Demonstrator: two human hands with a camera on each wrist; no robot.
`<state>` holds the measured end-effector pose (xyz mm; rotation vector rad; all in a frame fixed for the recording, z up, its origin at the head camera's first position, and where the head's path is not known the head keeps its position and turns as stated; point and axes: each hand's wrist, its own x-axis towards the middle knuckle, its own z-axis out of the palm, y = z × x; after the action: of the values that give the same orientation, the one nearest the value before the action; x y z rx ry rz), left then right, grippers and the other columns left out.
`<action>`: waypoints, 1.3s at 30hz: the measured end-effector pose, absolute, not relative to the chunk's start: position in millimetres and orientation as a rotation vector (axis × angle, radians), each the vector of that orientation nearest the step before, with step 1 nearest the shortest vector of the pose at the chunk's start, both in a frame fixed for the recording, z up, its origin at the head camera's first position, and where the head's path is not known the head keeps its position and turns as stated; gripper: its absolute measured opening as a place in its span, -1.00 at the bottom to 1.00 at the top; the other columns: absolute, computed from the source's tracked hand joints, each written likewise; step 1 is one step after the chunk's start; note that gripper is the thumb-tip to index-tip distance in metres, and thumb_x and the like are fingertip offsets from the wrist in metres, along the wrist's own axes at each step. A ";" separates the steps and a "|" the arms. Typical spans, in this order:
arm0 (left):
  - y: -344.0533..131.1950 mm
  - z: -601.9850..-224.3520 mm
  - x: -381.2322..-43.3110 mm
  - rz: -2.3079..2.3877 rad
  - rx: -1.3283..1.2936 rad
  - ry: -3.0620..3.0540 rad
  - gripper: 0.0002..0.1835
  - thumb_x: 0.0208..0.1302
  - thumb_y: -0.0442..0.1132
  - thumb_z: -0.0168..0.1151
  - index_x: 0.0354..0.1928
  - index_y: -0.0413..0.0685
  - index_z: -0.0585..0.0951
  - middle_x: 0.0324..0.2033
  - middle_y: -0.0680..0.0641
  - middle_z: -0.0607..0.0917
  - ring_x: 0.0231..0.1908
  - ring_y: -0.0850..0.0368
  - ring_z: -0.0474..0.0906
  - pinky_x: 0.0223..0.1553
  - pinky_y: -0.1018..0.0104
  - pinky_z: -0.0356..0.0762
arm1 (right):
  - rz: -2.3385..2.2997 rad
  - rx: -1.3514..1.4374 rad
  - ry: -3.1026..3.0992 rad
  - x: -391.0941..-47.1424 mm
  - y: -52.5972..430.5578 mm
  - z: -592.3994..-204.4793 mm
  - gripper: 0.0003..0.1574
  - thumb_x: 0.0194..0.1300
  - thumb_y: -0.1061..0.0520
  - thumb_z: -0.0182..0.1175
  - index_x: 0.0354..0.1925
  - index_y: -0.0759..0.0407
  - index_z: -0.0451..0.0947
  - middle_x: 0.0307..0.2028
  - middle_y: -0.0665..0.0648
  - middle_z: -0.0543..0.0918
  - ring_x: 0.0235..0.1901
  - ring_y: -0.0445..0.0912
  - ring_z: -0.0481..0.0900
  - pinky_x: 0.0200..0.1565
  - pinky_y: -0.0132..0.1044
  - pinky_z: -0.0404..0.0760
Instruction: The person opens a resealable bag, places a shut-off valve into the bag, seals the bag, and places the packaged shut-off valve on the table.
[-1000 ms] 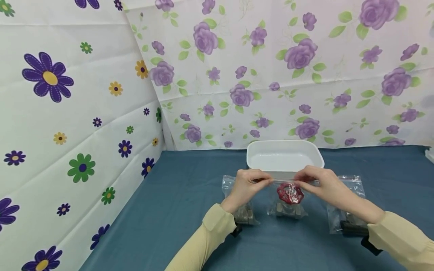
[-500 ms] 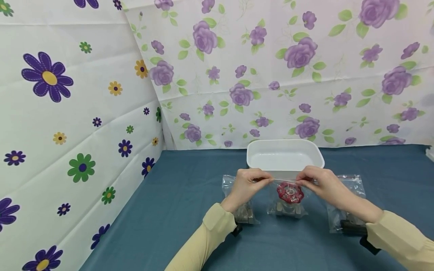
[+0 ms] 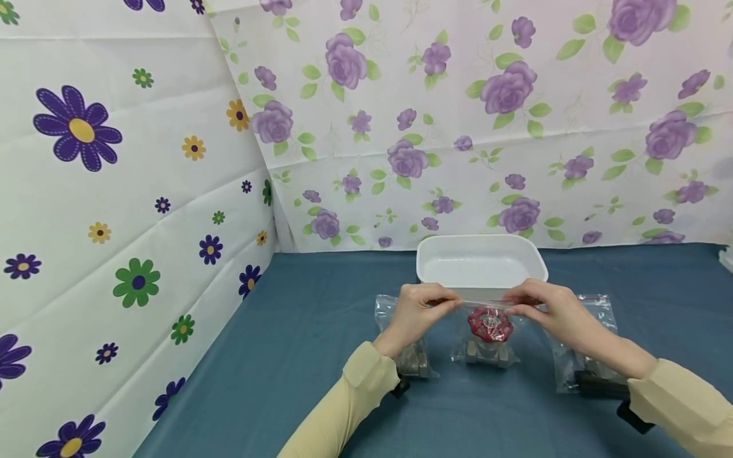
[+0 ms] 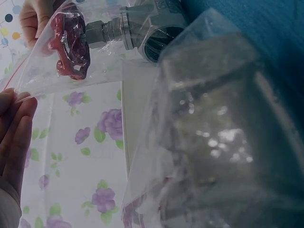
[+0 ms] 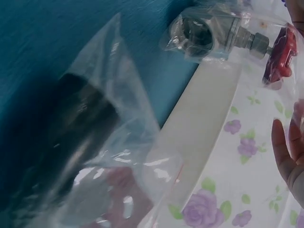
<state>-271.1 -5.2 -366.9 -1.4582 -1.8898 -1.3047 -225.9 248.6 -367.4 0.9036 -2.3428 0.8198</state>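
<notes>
My left hand (image 3: 413,315) pinches the left end of the top edge of a clear zip bag (image 3: 460,356). The right hand (image 3: 558,316) pinches that edge further right, so it stretches level between them. Inside the bag stands a metal gate valve (image 3: 485,353) with a red handwheel (image 3: 490,324) on top. In the left wrist view a red zip line (image 4: 16,71) runs to the fingers. Another bagged valve (image 3: 413,362) sits beneath the left wrist. Beneath the right forearm lies a further zip bag (image 3: 598,312), its dark metal part (image 3: 598,385) partly covered.
A white rectangular tray (image 3: 481,243) stands just behind the hands, against the flowered backdrop (image 3: 372,159). Blue cloth (image 3: 298,356) covers the table. To the left rises a second flowered sheet (image 3: 177,267). At the far right edge a white object (image 3: 726,261) is cut off.
My right hand's fingertips have slid slightly right along the bag's top edge. The left hand keeps its pinch in place, and the bagged valve stays where it was.
</notes>
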 end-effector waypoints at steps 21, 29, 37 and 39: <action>-7.6 -351.6 -257.4 -1.304 -1.463 -1.884 -0.92 0.03 -0.55 0.26 -0.38 -0.36 0.65 -0.50 -0.18 0.64 -0.52 0.18 0.55 -0.46 0.51 0.48 | 0.798 0.916 -2.225 -224.2 251.0 -370.1 -0.55 -0.21 0.53 0.34 -0.40 0.06 0.57 -0.46 -0.16 0.50 -0.50 -0.29 0.48 -0.48 -0.56 0.38; -8.5 -351.4 -256.4 -1.305 -1.460 -1.895 -0.92 0.03 -0.54 0.26 -0.38 -0.36 0.65 -0.49 -0.18 0.65 -0.51 0.19 0.56 -0.46 0.49 0.49 | 0.788 0.823 -2.360 -220.8 260.1 -371.8 -0.59 -0.13 0.41 0.35 -0.22 0.18 0.59 -0.41 -0.05 0.59 -0.45 -0.29 0.52 -0.45 -0.46 0.50; -7.9 -355.2 -259.1 -1.302 -1.456 -1.901 -0.92 0.04 -0.53 0.26 -0.37 -0.34 0.65 -0.47 -0.16 0.65 -0.50 0.23 0.56 -0.45 0.50 0.49 | 0.808 0.787 -2.325 -220.1 263.2 -374.1 -0.62 -0.10 0.46 0.32 -0.47 0.00 0.54 -0.48 -0.17 0.56 -0.54 -0.25 0.52 -0.53 -0.51 0.44; -7.7 -355.8 -259.3 -1.304 -1.457 -1.899 -0.92 0.04 -0.53 0.26 -0.37 -0.34 0.65 -0.47 -0.15 0.65 -0.50 0.23 0.55 -0.45 0.49 0.49 | 0.797 0.797 -2.305 -219.5 262.4 -373.8 -0.59 -0.14 0.50 0.32 -0.48 0.00 0.52 -0.49 -0.16 0.56 -0.55 -0.23 0.52 -0.54 -0.54 0.41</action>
<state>-259.3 -7.7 -355.8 -1.4568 -1.8988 -1.3036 -219.5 262.4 -373.8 0.7973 -2.3046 0.7973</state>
